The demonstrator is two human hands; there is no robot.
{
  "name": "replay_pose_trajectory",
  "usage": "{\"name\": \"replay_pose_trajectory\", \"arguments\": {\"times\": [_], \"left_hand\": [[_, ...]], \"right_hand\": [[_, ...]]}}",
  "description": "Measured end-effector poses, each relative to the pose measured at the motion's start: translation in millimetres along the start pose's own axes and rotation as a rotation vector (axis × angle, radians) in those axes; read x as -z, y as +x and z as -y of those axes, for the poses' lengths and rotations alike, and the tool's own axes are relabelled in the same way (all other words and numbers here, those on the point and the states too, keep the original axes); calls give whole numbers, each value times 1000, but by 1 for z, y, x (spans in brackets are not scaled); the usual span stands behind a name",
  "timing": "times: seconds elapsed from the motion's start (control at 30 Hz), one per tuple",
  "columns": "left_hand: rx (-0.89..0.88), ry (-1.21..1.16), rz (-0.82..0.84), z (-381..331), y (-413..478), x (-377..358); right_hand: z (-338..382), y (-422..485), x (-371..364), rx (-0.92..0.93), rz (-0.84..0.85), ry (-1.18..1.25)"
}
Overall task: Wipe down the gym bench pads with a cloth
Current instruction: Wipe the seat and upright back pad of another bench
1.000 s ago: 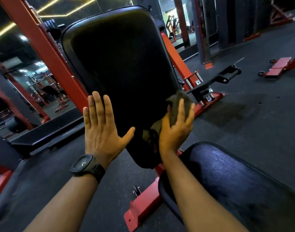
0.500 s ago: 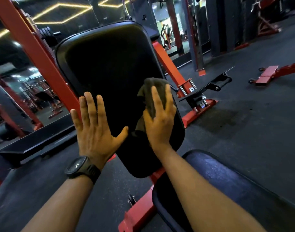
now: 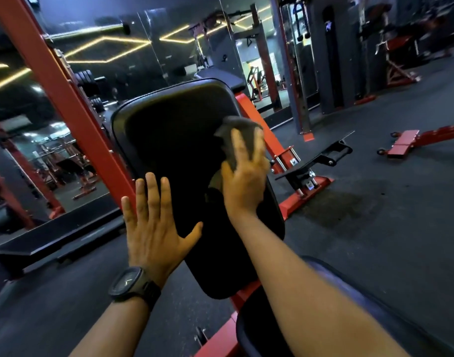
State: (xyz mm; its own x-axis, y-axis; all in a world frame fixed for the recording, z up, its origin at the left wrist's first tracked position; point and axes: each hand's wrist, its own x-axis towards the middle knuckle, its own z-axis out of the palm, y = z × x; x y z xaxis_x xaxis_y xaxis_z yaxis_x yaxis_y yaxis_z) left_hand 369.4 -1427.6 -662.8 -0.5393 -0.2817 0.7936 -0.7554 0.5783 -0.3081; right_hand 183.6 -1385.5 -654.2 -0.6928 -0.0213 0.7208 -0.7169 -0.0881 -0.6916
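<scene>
A black padded backrest point(image 3: 179, 155) stands tilted in front of me on an orange frame. My right hand point(image 3: 244, 181) presses a dark grey cloth point(image 3: 238, 135) flat against the pad's right side, near its upper half, with the fingers straight. My left hand point(image 3: 153, 225), fingers spread and straight, rests against the pad's lower left edge; a black watch point(image 3: 129, 284) is on that wrist. The black seat pad point(image 3: 349, 305) lies at the lower right, partly hidden under my right forearm.
An orange upright post point(image 3: 53, 86) rises left of the backrest in front of a mirror wall. A black footplate on an orange base point(image 3: 313, 163) stands right of the bench. A low orange bench part point(image 3: 406, 143) lies on the dark rubber floor at the far right.
My right hand has slid the cloth upward along the right side of the backrest. My left hand has stayed at the pad's lower left edge.
</scene>
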Motion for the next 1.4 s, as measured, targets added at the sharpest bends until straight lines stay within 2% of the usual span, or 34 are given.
{"name": "replay_pose_trajectory", "arguments": {"times": [0.07,0.1,0.13,0.2,0.27,0.33,0.4,0.43,0.53,0.57,0.6,0.7,0.77,0.87,0.93,1.03,1.07,1.13,1.2,1.27,1.33,1.4], "left_hand": [[10,3,11,-2,-2,1],[15,-7,16,-3,-2,2],[20,-18,19,-6,-2,2],[31,-33,23,-8,-2,0],[35,-53,10,-8,-3,-1],[33,-69,25,-7,-4,0],[39,-73,55,-6,-5,2],[45,-69,69,-7,-7,4],[51,-83,108,-12,-16,4],[53,-93,120,-14,-19,2],[59,-104,130,-17,-23,1],[74,-114,143,-20,-29,-1],[69,-93,149,-19,-29,-1],[59,-74,147,-17,-31,-1],[65,-68,147,-18,-33,-2],[64,-53,155,-19,-36,-1],[61,-56,159,-19,-36,-1],[59,-75,161,-20,-37,-3],[64,-87,161,-21,-37,-4],[64,-83,169,-21,-39,-4],[57,-73,168,-19,-40,-4],[48,-70,165,-17,-40,-3]], "right_hand": [[-13,-32,7,-425,-60,48],[-12,-54,12,-543,-51,46],[-7,-76,17,-524,-20,17],[7,-105,22,-204,91,20],[11,-86,20,153,186,43],[4,-49,14,287,187,13],[-17,-34,10,221,131,-36],[-31,-36,9,71,75,-37],[-55,-68,14,-541,-107,39],[-50,-86,15,-612,-113,19],[-40,-107,16,-584,-76,-5],[-9,-149,20,-269,70,36],[-17,-132,18,-111,98,51],[-41,-99,21,-19,74,-26],[-52,-102,19,-141,9,-65],[-53,-126,15,-668,-108,25],[-47,-136,15,-750,-117,37],[-29,-160,20,-640,-48,10],[-18,-175,24,-390,57,6],[-27,-155,24,-202,87,28],[-51,-122,20,-240,19,8],[-71,-102,19,-497,-77,34]]}}
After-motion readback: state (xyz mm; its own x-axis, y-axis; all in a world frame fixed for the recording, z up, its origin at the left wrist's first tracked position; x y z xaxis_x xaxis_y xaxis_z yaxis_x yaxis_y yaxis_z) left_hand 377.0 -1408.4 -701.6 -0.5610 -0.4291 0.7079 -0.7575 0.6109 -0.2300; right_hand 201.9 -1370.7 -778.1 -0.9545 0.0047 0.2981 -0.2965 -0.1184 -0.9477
